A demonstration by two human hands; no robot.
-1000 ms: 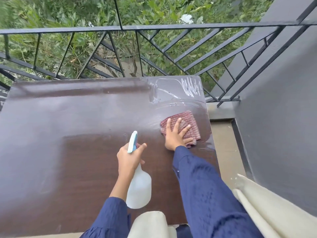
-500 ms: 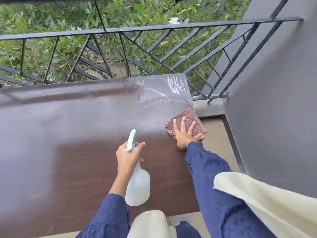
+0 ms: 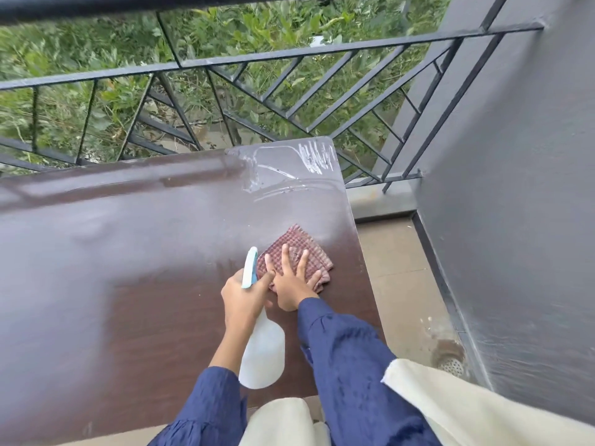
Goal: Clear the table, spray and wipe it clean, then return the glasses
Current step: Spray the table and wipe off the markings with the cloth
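one head-worn view looks steeply down, close over the table (image 3: 128, 268), railing (image 3: 322, 49) beyond.

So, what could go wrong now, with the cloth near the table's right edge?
1. The cloth under the flat right hand lies close to the table edge; a wide stroke might push it off.
2. The left hand holds the bottle right beside the wiping hand, so they may bump.
3. The wet streaks at the far corner could be missed.
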